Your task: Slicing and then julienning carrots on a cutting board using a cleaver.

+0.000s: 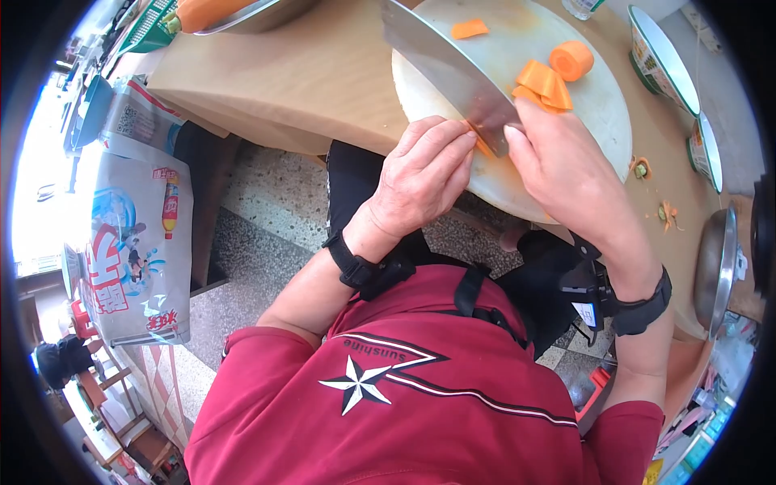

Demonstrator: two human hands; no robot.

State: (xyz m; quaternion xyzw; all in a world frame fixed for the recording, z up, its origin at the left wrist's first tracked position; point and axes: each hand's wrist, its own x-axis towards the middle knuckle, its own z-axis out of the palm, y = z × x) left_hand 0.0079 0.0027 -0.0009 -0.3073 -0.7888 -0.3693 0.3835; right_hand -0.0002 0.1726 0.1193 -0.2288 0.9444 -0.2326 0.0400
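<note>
A round white cutting board (424, 91) lies on the table before me. My right hand (561, 157) grips a broad-bladed kitchen knife (448, 70) close to the heel of the blade; its handle is hidden in the fist. Against the blade, my left hand (427, 170) has its fingertips bent over a thin carrot piece (483, 146), mostly covered by the fingers. Carrot slices (541, 83) lie overlapping beyond my right hand, beside a thick carrot chunk (571, 60). One flat carrot slice (469, 28) rests farther back on the board.
A metal bowl (257, 17) with a whole carrot (209, 13) stands at the far left, by a green basket (145, 27). Two green-rimmed bowls (664, 60) (705, 153) and a steel bowl (715, 273) stand right. Carrot tops (641, 168) lie on the table.
</note>
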